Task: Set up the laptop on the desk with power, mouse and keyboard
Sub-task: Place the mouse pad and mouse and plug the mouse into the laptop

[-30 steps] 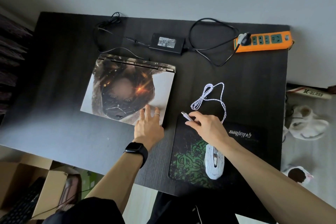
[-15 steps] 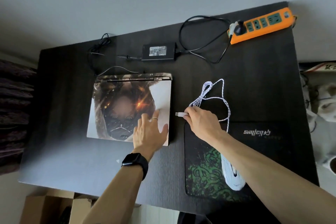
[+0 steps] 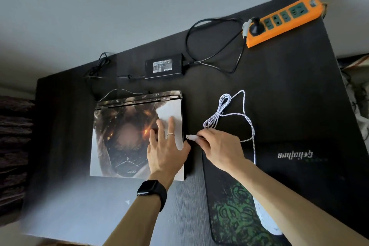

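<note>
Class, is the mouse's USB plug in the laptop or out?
Out. The right hand pinches the USB plug beside the laptop, its metal tip fully visible.

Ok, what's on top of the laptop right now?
Only the left hand, flat on the closed laptop near its right edge. Whatever its palm covers cannot be seen.
</note>
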Demonstrator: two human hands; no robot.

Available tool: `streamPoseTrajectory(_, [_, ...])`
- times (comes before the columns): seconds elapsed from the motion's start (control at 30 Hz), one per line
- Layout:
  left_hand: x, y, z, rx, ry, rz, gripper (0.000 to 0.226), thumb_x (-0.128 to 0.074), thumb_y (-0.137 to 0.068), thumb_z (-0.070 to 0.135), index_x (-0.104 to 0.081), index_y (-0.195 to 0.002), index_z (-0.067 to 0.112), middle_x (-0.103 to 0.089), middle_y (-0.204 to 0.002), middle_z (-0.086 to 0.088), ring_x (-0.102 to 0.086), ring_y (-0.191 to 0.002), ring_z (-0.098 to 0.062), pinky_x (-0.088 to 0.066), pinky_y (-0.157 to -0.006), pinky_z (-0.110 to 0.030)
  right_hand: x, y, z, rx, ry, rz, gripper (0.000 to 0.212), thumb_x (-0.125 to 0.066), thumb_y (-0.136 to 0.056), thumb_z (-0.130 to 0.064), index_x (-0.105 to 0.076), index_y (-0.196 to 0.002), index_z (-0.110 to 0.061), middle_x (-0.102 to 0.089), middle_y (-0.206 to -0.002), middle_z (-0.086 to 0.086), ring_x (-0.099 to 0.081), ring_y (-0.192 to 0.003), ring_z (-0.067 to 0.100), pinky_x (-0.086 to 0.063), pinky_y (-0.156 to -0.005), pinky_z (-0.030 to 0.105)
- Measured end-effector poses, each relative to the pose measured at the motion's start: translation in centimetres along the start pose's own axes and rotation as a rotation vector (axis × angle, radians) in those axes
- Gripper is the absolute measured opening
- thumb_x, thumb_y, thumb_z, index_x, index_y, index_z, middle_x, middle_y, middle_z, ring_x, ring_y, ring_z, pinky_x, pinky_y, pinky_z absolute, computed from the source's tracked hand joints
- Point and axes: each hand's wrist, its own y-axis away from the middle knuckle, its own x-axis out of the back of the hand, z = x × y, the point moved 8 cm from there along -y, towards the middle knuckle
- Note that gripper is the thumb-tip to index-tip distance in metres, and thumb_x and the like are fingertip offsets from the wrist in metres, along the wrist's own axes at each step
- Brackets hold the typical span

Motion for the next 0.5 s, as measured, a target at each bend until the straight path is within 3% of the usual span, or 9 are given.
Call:
streamPoseTrajectory(0.2, [-1.3, -0.4, -1.3, -0.118, -0.082, 0.033, 0.086, -0.034, -0.084, 0.069, -0.018, -0.157, 0.027, -0.028, -0.16, -0.01, -0.038, -0.14, -0.037, -0.037, -0.112, -0.047, -0.3, 0.3, -0.5, 0.066, 0.028, 0.066, 0.019, -0.053, -0.1, -0.048, -0.066, -0.097, -0.033, -0.061, -0.074, -0.009, -0.062, -0.063, 0.011, -0.022, -0.044, 0.025])
streamPoseTrajectory(0.5, [-2.1, -0.5, -1.5, -0.112, -0.065, 0.067, 0.082, -0.019, -0.088, 0.069, -0.018, -0.157, 0.026, -0.03, -0.16, -0.01, -0.039, -0.141, -0.034, -0.029, -0.114, -0.045, -0.1, 0.3, -0.8, 0.133, 0.059, 0.089, 0.027, -0.043, -0.103, -0.046, -0.067, -0.102, -0.033, -0.059, -0.078, -0.008, -0.059, -0.062, 0.013, -0.023, -0.043, 0.024])
